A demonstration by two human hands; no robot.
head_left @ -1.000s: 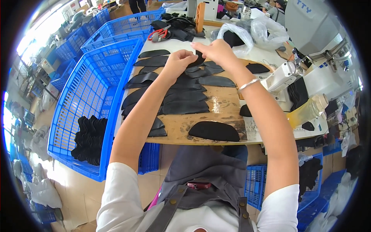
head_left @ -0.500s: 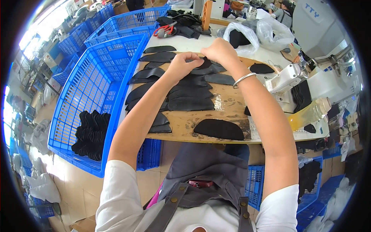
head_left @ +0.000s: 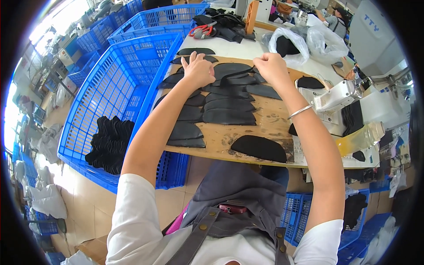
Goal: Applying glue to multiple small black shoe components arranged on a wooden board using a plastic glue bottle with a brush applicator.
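Observation:
Over the wooden board (head_left: pixel 274 115), my right hand (head_left: pixel 271 68) pinches the end of a thin black strip (head_left: pixel 237 73). The strip curves down to the left across the dark pieces below it. My left hand (head_left: pixel 198 71) hovers at the left part of these rows, its fingers spread; its thumb side is close to a curved black piece (head_left: pixel 232 68). Several flat black curved pieces (head_left: pixel 229 115) overlap in rows on the board. One larger black half-moon piece (head_left: pixel 259 148) lies alone near the front edge.
Left of the table, a blue crate (head_left: pixel 141 95) holds stacked black pieces (head_left: pixel 110 143). Red-handled scissors (head_left: pixel 202 31) lie by dark scraps at the back. A sewing machine (head_left: pixel 338 95), a bottle of yellow liquid (head_left: pixel 360 139) and clear plastic bags (head_left: pixel 324 42) stand on the right.
My hands have moved apart: the left went left and its fingers spread, the right went right. A thin black strip now stretches from the right fingers over the pieces. The view has shifted slightly.

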